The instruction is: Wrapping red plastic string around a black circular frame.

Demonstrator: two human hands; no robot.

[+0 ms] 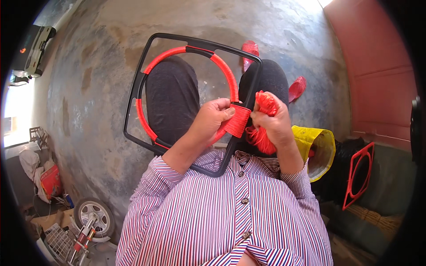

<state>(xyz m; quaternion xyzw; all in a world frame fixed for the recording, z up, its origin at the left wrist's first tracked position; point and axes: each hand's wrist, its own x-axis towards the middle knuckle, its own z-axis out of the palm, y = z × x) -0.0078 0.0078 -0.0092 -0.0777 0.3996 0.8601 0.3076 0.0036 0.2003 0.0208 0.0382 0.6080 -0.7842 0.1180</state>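
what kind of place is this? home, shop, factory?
Probably a home yard or small informal workshop, not a factory: bare stained concrete floor, a loose wheel among clutter at the edge, and a finished red-wrapped frame propped nearby while both hands wind red cord around a black frame.

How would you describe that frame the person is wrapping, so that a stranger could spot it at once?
Start at the person's dark-trousered knees: across them lies a black frame, square outside with a round ring inside. The left hand grips it where red cord is wound on; the right hand holds the cord bundle. Unlike the all-red frame propped at the right, this one is only partly wrapped.
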